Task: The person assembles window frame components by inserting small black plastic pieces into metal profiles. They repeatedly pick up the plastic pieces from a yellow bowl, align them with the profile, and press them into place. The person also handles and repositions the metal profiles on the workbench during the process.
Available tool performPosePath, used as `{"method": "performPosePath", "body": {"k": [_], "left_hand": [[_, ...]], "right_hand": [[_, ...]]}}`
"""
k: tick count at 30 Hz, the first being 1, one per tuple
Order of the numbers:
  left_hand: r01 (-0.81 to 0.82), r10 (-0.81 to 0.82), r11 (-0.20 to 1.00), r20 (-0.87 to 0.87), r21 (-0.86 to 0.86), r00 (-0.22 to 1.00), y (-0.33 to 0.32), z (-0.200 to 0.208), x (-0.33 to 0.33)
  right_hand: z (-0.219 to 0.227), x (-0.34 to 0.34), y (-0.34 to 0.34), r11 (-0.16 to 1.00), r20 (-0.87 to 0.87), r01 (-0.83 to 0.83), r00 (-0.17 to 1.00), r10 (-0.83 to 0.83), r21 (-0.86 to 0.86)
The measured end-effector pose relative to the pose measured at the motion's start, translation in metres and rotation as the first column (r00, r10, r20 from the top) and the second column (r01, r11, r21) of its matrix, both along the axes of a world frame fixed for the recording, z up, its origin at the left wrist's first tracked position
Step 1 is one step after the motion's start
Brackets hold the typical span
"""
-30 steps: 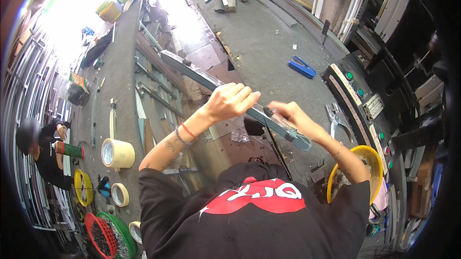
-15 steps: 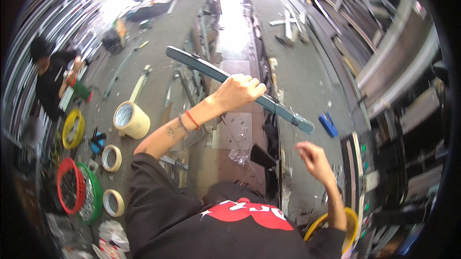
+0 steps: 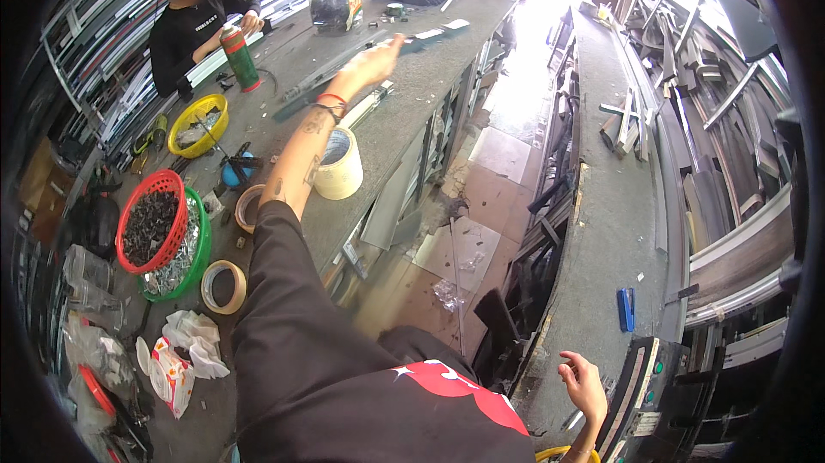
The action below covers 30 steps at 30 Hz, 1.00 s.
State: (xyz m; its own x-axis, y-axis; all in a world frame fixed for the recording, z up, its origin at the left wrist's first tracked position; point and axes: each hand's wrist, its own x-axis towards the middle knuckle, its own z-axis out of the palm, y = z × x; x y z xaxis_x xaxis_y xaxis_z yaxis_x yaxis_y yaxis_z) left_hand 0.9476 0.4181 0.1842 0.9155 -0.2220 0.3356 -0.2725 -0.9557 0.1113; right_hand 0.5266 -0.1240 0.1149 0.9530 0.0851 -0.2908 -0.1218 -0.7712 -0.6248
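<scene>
My left hand (image 3: 374,63) reaches out over the left bench, fingers closed around a bundle of dark blue-grey metal bars (image 3: 436,35). The bars stick out on both sides of the fist, blurred, low over the bench top or resting on it; I cannot tell which. Under that forearm stands a big roll of cream tape (image 3: 338,167). Close to the hand lies a pale strip (image 3: 371,104). My right hand (image 3: 585,386) hovers by the right bench's near end, fingers loosely bent and apart, with nothing in them. A blue stapler-like tool (image 3: 626,310) lies beyond it.
Red (image 3: 155,221), green (image 3: 199,257) and yellow (image 3: 198,125) baskets hold small parts on the left bench (image 3: 292,240). A co-worker (image 3: 193,25) stands beyond a green spray can (image 3: 240,59). Between the benches runs a tiled aisle (image 3: 481,231). Metal profiles (image 3: 722,102) crowd the right.
My left hand has carried the bars from over the aisle to the left bench. The view has turned left, so the co-worker shows more fully. My right hand stays empty.
</scene>
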Motion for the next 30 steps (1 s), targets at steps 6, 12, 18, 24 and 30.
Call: {"method": "performPosePath", "body": {"k": [6,12,18,24,30], "left_hand": [[-0.256,0.235,0.967,-0.383,-0.005,0.893,0.085,-0.062,0.008],[-0.331,0.194,0.943,-0.791,-0.011,0.580,0.088,-0.060,-0.025],[-0.111,0.093,0.994,-0.625,0.011,0.775,0.076,-0.078,-0.028],[-0.193,0.149,0.971,-0.279,-0.141,0.949,0.116,-0.037,0.070],[-0.266,0.368,0.886,-0.228,0.381,0.901,0.093,-0.034,0.140]], "right_hand": [[0.010,-0.022,0.012,1.000,0.049,-0.021,0.999,0.020,0.010],[0.005,-0.030,0.017,0.992,0.022,0.071,0.997,-0.069,-0.108],[0.007,-0.016,0.054,0.975,0.184,0.182,0.970,-0.157,-0.125],[0.040,-0.029,0.096,0.884,0.150,0.402,0.915,-0.375,-0.239],[0.056,-0.088,0.134,0.757,0.163,0.624,0.782,-0.602,-0.196]]}}
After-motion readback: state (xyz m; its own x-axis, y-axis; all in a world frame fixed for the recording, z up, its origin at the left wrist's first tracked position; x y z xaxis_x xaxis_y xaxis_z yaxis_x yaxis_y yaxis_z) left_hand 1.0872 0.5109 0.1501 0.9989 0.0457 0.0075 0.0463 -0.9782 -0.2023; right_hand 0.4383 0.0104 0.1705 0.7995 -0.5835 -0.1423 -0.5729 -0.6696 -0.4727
